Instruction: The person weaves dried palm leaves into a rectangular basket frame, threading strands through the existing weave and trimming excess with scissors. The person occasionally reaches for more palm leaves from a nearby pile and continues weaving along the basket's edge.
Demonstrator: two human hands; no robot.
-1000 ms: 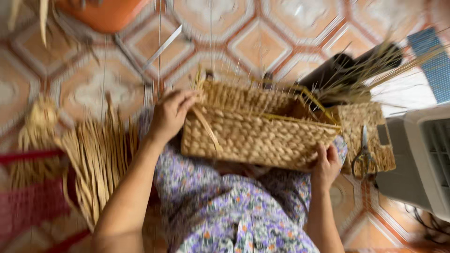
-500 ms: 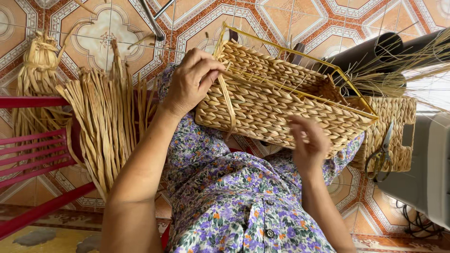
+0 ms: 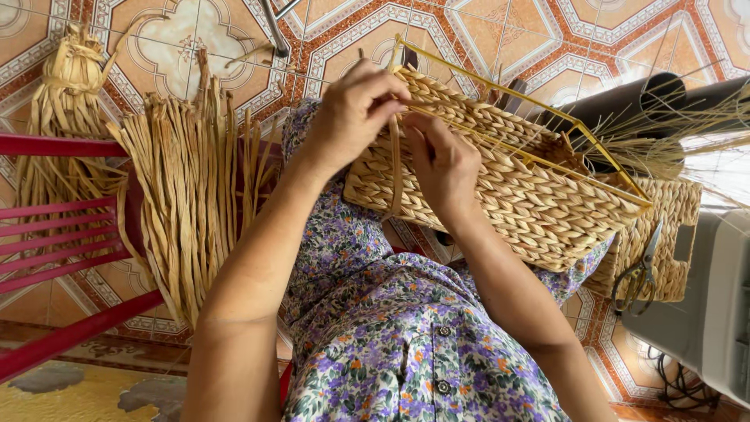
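Observation:
A woven straw basket [image 3: 531, 195] on a yellow wire frame [image 3: 547, 109] rests tilted on my lap, over a floral dress. My left hand [image 3: 355, 109] is closed at the basket's upper left corner and pinches a flat straw strand [image 3: 395, 168] that hangs down the side. Just to its right, my right hand [image 3: 445, 160] presses its fingers against the basket's woven wall, touching the same strand.
A bundle of dried straw strips [image 3: 191, 187] lies over a red slatted chair [image 3: 55, 234] at the left. A second woven piece [image 3: 672, 227] with scissors [image 3: 637, 273] on it sits at the right, beside a grey appliance [image 3: 711, 312]. Patterned tiles cover the floor.
The basket has tilted and come closer to me. My right hand has moved from the basket's lower right edge up to the left corner, beside my left hand.

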